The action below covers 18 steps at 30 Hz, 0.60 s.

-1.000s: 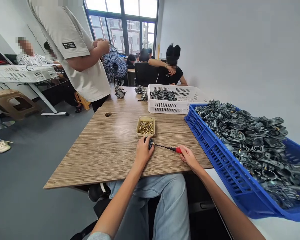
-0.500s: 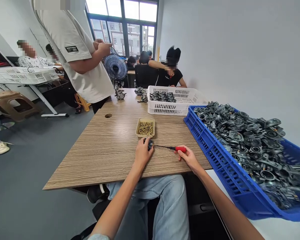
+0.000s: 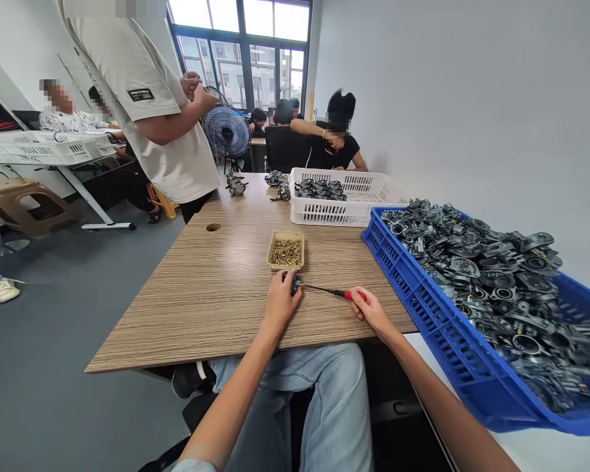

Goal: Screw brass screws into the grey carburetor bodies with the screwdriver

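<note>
My left hand (image 3: 281,299) is closed around a small dark metal carburetor part (image 3: 295,283), holding it on the wooden table; much of the part is hidden by the fingers. In my right hand (image 3: 370,308) is the red handle of a screwdriver (image 3: 348,294). Its thin dark shaft points left, and the tip meets the right side of the part near a small brass-coloured piece. Just beyond my left hand stands a small beige tray (image 3: 270,261) holding many brass screw-like pieces (image 3: 287,253).
A blue crate (image 3: 423,321) heaped with metal carburetor parts (image 3: 476,262) stands at the right. Behind it is a white crate (image 3: 319,213) with more assemblies. Several loose ones (image 3: 236,186) lie at the table's far end. One person stands at the left; another sits across.
My right hand has shifted slightly right and its fingers now cover more of the red handle. The left hand and the part have stayed in place.
</note>
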Available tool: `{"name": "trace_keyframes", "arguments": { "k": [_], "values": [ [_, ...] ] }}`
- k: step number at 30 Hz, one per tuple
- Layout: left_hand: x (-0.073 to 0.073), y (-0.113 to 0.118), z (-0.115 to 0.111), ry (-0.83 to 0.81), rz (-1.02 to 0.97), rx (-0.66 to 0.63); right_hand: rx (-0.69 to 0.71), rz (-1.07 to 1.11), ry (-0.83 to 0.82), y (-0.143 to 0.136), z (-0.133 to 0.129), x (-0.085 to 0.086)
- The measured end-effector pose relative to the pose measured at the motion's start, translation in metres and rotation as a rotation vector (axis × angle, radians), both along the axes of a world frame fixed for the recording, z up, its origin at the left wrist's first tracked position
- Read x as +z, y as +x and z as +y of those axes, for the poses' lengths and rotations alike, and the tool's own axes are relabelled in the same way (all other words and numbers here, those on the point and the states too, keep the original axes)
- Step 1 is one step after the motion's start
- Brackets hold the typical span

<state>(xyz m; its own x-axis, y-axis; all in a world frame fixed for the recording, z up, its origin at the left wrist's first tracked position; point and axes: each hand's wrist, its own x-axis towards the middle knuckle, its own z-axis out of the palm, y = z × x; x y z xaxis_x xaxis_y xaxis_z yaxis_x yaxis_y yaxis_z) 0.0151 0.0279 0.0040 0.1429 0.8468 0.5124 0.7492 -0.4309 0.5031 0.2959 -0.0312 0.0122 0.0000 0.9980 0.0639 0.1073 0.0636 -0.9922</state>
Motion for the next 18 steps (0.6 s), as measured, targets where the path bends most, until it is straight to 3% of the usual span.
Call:
{"name": "trace_keyframes", "arguments": {
  "k": [8,18],
  "values": [
    [0.0003,0.0001,0.0003,0.007,-0.015,0.002,0.015,-0.012,0.050,-0.0003,-0.0017,0.0058],
    [-0.0009,0.0005,0.0008,0.007,-0.002,0.007,-0.024,-0.063,-0.001,-0.0021,-0.0010,-0.0030]
  ]
}}
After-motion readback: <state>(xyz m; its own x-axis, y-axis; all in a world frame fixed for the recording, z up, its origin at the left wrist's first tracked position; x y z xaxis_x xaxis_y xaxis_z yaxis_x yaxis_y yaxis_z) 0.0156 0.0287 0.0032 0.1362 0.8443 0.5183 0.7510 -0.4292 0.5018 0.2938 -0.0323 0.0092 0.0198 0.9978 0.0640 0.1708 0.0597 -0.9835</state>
